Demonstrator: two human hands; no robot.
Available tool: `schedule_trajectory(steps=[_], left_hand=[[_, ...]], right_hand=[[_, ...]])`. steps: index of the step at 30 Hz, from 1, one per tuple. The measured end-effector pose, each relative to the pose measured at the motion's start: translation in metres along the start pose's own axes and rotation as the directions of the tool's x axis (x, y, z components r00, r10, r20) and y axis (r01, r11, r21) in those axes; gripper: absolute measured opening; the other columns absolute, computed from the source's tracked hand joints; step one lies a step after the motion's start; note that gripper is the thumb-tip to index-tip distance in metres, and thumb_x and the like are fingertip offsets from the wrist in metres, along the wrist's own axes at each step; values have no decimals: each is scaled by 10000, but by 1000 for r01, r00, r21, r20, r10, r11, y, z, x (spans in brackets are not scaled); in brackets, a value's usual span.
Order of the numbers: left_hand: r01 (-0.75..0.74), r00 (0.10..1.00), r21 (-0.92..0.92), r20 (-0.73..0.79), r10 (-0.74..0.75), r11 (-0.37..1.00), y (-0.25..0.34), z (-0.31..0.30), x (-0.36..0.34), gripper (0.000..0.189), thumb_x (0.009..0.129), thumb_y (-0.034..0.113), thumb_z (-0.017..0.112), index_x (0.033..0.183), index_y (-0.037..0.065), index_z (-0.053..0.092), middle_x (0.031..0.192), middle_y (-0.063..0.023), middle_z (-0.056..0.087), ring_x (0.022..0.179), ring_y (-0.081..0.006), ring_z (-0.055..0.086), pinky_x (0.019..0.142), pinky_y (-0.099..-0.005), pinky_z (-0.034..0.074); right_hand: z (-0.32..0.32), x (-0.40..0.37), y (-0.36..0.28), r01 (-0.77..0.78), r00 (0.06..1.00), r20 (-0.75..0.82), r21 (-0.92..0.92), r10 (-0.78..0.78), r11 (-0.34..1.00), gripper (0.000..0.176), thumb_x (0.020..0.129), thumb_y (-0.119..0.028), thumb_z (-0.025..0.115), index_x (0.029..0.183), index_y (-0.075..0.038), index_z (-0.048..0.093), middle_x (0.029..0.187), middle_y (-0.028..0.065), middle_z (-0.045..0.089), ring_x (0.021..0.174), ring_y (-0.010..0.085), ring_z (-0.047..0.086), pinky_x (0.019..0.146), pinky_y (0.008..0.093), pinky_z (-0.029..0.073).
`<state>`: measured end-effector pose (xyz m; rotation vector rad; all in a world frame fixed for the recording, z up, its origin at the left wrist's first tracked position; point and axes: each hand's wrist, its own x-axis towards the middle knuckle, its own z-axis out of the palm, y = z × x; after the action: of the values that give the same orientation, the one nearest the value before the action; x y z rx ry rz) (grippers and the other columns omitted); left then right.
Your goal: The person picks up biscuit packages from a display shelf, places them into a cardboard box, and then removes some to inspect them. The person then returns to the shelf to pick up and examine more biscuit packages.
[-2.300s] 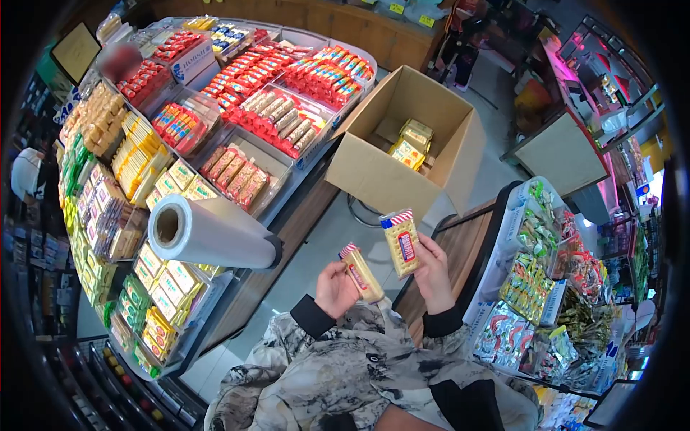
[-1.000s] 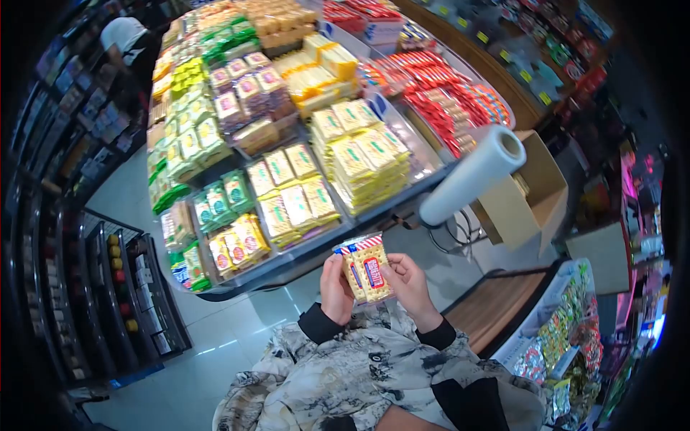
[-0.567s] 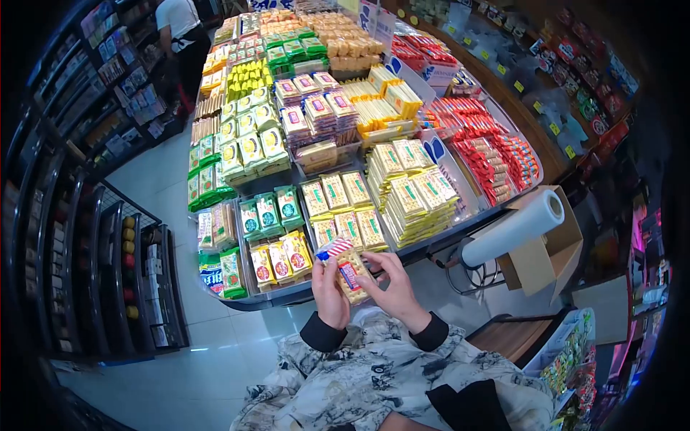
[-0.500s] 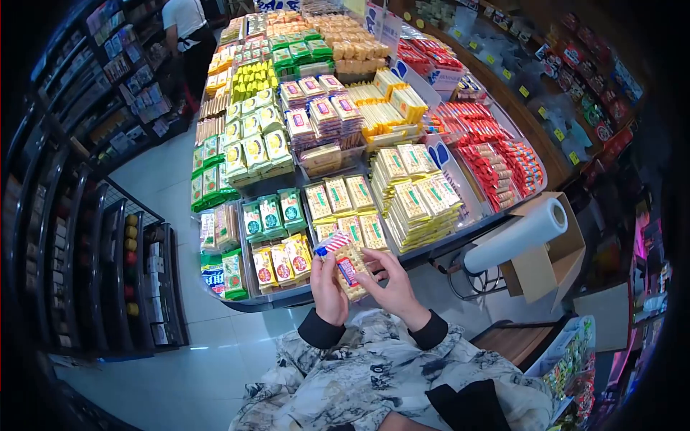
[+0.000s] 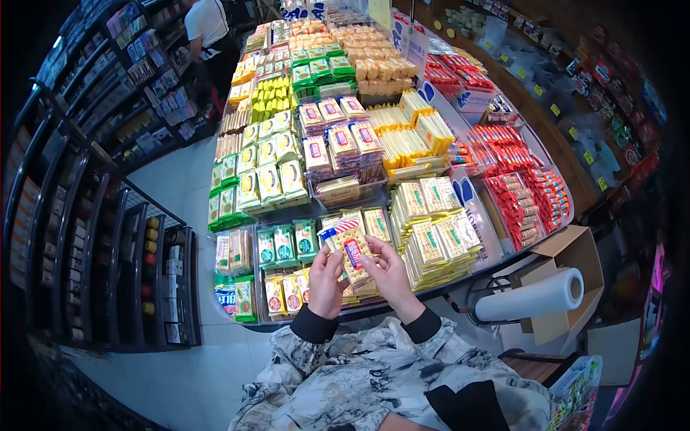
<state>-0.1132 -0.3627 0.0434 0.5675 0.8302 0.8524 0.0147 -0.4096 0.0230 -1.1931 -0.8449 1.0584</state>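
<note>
Between my two hands is a clear-wrapped packet of crackers (image 5: 350,253), with a red and blue label and a striped upper end. My left hand (image 5: 326,286) grips its left edge, thumb on the front. My right hand (image 5: 392,276) has its fingers closed on the right edge. The packet is tilted, its face towards me, above the front edge of the display stand. Behind it lie yellow-edged cracker packets (image 5: 376,224). To the left are green packets (image 5: 284,244) and yellow packets with red print (image 5: 274,296), partly hidden by my left hand.
Stacked yellow cracker packets (image 5: 438,241) and red-wrapped snacks (image 5: 514,205) fill the stand's right side. A roll of clear film (image 5: 532,296) lies by an open cardboard box (image 5: 586,251). Dark shelves (image 5: 108,266) line the left; a person in a white top (image 5: 207,25) stands at the far left.
The packet has turned more squarely to face me and sits slightly higher and to the right. My right fingers have closed on its edge. The view has shifted, so the stand appears lower and further right.
</note>
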Motion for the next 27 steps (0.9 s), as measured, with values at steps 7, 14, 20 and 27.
schedule_trajectory(steps=[7, 14, 20, 27], left_hand=[[-63, 998, 71, -13, 64, 996, 16, -4, 33, 343, 871, 133, 597, 1179, 87, 454, 1007, 18, 585, 813, -35, 558, 590, -161, 418], [-307, 947, 51, 119, 299, 950, 37, -5, 70, 356, 878, 54, 566, 1198, 3, 420, 1010, -59, 589, 864, -84, 574, 695, -207, 490], [-307, 948, 63, 111, 299, 949, 67, -21, 105, 322, 904, 64, 522, 1199, -12, 418, 972, -58, 599, 812, -72, 568, 666, -196, 469], [-333, 942, 44, -36, 334, 942, 105, -52, 127, 295, 897, 134, 535, 1180, 87, 467, 799, 52, 552, 681, -25, 544, 542, -201, 489]], right_hand=[[21, 14, -20, 340, 907, 53, -680, -419, 650, 677, 727, -224, 736, 1288, -14, 419, 1141, 167, 475, 1047, 282, 504, 888, 356, 430], [40, 47, -20, 332, 890, 63, -766, -451, 550, 682, 710, -195, 707, 1292, 4, 413, 1132, 185, 469, 1072, 323, 468, 923, 388, 388], [55, 90, -25, 370, 863, 78, -771, -499, 518, 665, 686, -232, 706, 1261, -5, 461, 1061, 169, 521, 1007, 319, 508, 886, 388, 408], [64, 174, -37, 327, 852, 76, -850, -518, 413, 621, 676, -244, 682, 1225, -15, 500, 1061, 175, 516, 993, 323, 504, 884, 393, 411]])
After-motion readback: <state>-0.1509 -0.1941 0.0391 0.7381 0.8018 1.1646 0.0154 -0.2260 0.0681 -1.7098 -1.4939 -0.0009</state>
